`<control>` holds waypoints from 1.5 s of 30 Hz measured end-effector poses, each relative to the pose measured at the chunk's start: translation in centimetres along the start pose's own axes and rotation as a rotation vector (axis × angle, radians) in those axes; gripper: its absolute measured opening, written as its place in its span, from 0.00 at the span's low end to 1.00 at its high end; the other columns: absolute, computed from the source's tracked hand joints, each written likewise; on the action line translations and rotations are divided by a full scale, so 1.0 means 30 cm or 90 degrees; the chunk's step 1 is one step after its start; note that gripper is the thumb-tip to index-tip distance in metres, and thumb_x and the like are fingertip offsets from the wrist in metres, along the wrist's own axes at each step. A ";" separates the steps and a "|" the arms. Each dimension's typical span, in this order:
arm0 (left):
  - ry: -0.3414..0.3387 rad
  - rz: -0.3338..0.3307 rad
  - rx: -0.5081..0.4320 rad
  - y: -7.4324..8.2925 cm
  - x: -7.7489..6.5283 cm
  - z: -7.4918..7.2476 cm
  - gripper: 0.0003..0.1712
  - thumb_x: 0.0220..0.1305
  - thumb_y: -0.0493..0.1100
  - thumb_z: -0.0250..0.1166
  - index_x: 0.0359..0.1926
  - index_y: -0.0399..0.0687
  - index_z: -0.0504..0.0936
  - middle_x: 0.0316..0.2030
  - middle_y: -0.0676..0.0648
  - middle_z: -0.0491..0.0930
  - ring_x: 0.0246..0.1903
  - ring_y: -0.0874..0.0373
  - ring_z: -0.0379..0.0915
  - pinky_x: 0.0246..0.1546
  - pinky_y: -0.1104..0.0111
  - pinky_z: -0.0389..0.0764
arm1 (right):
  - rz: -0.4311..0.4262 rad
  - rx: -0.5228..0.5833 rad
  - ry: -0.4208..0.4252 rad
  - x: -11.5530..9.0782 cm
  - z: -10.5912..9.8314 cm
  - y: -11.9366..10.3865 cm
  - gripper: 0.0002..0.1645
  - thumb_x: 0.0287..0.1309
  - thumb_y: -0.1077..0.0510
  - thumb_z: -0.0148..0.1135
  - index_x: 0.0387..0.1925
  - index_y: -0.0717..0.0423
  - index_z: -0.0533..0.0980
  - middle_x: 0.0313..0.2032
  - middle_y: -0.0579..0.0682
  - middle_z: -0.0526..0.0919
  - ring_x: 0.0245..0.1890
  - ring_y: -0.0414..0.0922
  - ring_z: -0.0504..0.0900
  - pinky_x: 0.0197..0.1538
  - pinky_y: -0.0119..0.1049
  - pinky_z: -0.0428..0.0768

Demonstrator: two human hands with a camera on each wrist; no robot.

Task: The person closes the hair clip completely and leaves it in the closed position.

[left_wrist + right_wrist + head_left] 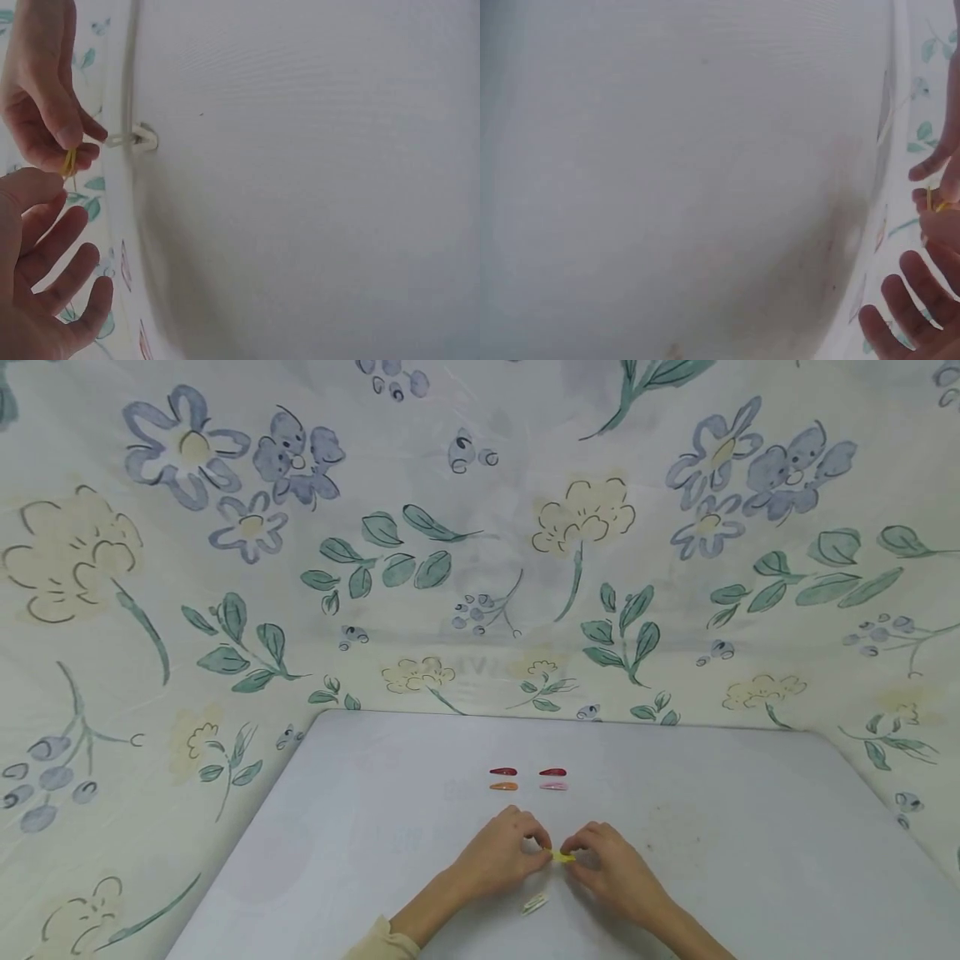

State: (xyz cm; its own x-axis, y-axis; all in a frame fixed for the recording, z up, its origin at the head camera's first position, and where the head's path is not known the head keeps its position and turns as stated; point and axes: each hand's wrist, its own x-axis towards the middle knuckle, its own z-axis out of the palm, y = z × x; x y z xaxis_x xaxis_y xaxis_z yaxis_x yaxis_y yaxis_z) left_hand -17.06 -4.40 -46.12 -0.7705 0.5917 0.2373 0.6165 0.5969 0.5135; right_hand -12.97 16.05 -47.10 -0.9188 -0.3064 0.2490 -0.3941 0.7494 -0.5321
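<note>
Between the fingertips of my two hands is a small yellow hair clip (561, 857), seen also as a yellow clip (70, 163) in the left wrist view. My left hand (504, 853) pinches one end with thumb and forefinger. The other end is pinched by my right hand (617, 870). Much of the clip is covered by fingers. Just below the hands lies a pale, whitish hair clip (535, 904), possibly more than one. Beyond the hands, two red clips, an orange clip (504, 787) and a pink clip (553, 787) lie in two short rows.
The hands work low over a white tabletop (360, 793). A floral cloth (480, 568) rises behind the table and along both sides. Small dark specks (650, 846) dot the surface to the right of the right hand.
</note>
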 end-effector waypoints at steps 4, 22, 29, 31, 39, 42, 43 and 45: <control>0.025 -0.012 -0.040 -0.003 0.006 -0.016 0.01 0.59 0.42 0.69 0.33 0.52 0.84 0.32 0.61 0.81 0.38 0.65 0.71 0.41 0.72 0.75 | 0.046 0.005 0.033 0.021 -0.002 -0.018 0.13 0.52 0.62 0.73 0.37 0.44 0.80 0.34 0.33 0.78 0.41 0.37 0.77 0.47 0.37 0.80; 0.164 0.039 -0.138 -0.007 0.013 -0.041 0.09 0.56 0.35 0.69 0.38 0.47 0.80 0.35 0.50 0.80 0.38 0.55 0.76 0.39 0.64 0.81 | -0.039 0.040 0.250 0.095 0.024 -0.052 0.12 0.51 0.64 0.74 0.32 0.47 0.79 0.31 0.38 0.79 0.35 0.37 0.79 0.37 0.36 0.82; 0.230 0.055 -0.116 -0.017 0.033 -0.054 0.08 0.54 0.34 0.71 0.35 0.46 0.82 0.33 0.50 0.79 0.37 0.58 0.75 0.39 0.66 0.80 | -0.048 0.069 0.280 0.126 0.022 -0.072 0.12 0.50 0.65 0.74 0.34 0.50 0.79 0.32 0.40 0.80 0.36 0.39 0.80 0.38 0.36 0.83; 0.239 0.045 -0.110 -0.013 0.036 -0.058 0.08 0.55 0.35 0.71 0.36 0.46 0.82 0.33 0.52 0.78 0.37 0.59 0.74 0.39 0.66 0.80 | -0.042 0.073 0.280 0.135 0.020 -0.075 0.12 0.51 0.65 0.74 0.35 0.50 0.80 0.33 0.41 0.81 0.36 0.40 0.80 0.38 0.37 0.83; 0.285 0.014 -0.096 -0.001 0.055 -0.060 0.07 0.55 0.35 0.71 0.34 0.48 0.83 0.32 0.53 0.79 0.38 0.60 0.74 0.40 0.67 0.79 | -0.037 0.101 0.294 0.167 0.015 -0.074 0.12 0.50 0.67 0.73 0.35 0.52 0.80 0.32 0.43 0.82 0.34 0.41 0.81 0.37 0.35 0.83; 0.311 0.014 -0.106 0.004 0.073 -0.061 0.07 0.55 0.34 0.70 0.34 0.47 0.82 0.32 0.52 0.79 0.36 0.60 0.73 0.38 0.65 0.79 | -0.042 0.128 0.311 0.183 0.010 -0.073 0.11 0.50 0.68 0.72 0.33 0.53 0.80 0.32 0.44 0.82 0.33 0.42 0.81 0.35 0.35 0.83; 0.321 0.015 -0.111 0.006 0.079 -0.062 0.07 0.54 0.33 0.70 0.34 0.47 0.82 0.32 0.51 0.78 0.36 0.59 0.73 0.38 0.63 0.80 | -0.040 0.138 0.314 0.187 0.009 -0.074 0.11 0.51 0.69 0.72 0.33 0.53 0.80 0.33 0.44 0.82 0.33 0.41 0.81 0.35 0.36 0.83; 0.339 0.016 -0.119 0.010 0.090 -0.063 0.07 0.54 0.33 0.70 0.33 0.46 0.82 0.31 0.51 0.78 0.35 0.58 0.73 0.36 0.63 0.80 | -0.031 0.156 0.319 0.194 0.007 -0.078 0.10 0.52 0.68 0.71 0.33 0.54 0.80 0.33 0.45 0.82 0.33 0.41 0.81 0.35 0.35 0.82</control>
State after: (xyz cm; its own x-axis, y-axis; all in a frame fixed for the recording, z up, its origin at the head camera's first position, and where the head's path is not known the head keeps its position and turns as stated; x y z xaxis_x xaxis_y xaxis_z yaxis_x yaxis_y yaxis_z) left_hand -19.28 -3.64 -43.76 -0.7611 0.2200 0.6102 0.6339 0.4514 0.6280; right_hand -17.42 12.39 -44.59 -0.7999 0.0242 0.5997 -0.4842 0.5644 -0.6686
